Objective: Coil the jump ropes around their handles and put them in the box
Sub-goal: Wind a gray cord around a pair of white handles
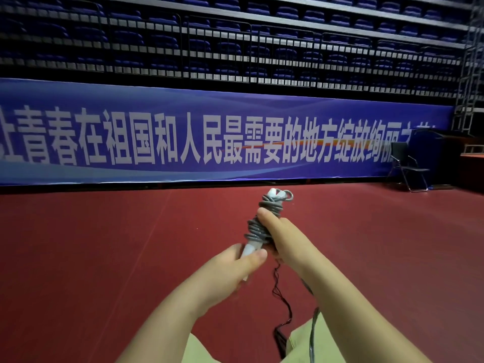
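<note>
Blue banner (183,134) below seating, white Chinese chars: 青春在祖国和人民最需要的地方绽放绚丽; 1st char at left cut off, right end hidden. No other text legible.

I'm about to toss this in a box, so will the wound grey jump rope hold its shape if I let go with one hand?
Probably not fully. The grey rope looks springy and loosely wound, so coils may slip. Its loop end sticks out free. The handles look stiff, so the left hand alone could likely carry it.
</note>
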The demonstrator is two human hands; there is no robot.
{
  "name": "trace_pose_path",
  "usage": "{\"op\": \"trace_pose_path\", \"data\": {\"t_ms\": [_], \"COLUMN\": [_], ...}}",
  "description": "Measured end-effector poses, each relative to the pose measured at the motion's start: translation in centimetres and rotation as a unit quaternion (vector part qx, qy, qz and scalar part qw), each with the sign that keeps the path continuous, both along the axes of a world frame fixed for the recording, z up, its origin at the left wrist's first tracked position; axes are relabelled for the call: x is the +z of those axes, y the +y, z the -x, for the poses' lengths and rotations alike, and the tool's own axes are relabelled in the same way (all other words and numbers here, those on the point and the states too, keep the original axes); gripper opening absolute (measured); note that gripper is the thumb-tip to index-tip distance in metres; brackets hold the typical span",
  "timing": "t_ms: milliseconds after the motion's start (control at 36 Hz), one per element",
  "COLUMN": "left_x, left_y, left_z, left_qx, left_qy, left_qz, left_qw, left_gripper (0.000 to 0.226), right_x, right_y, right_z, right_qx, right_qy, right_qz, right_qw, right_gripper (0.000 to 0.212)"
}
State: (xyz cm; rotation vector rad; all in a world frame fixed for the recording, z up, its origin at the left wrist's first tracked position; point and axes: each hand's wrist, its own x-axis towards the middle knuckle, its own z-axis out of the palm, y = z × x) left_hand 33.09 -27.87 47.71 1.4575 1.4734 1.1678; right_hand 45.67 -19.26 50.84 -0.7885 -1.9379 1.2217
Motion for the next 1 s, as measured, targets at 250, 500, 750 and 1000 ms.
{"op": "trace_pose_path", "data": {"t_ms": [250,500,750,1000], "left_x": [0.3,0.9,1.8,0.6], "left_y": [-0.8,-1.2,-1.7,-0.8], "left_z": [0.3,-0.5,-0.2,-0.1], "left_qx": [-0.283,-0.33,-0.118,0.03], "left_qy": [-0.238,-0.258,-0.141,0.059], "left_qz": [0.037,0.016,0.009,-0.024], "left_qw": [0.928,0.908,0.983,0.998], "left_gripper": [0.05,0.026,0.044,0.026], "right_x": [0.1,1.3,1.1,0.6], "right_y": [-0.4,-1.0,-1.3,-1.1], "right_z": [-0.4,0.0,-0.3,0.3], "right_qx": [0.2,0.208,0.056,0.012], "right_qy": [0.191,0.206,0.056,-0.025], "right_qz": [0.047,0.067,0.043,0.018], "right_qw": [0.96,0.954,0.996,0.999], "right_gripper": [0.044,0.059,0.046,0.047]}}
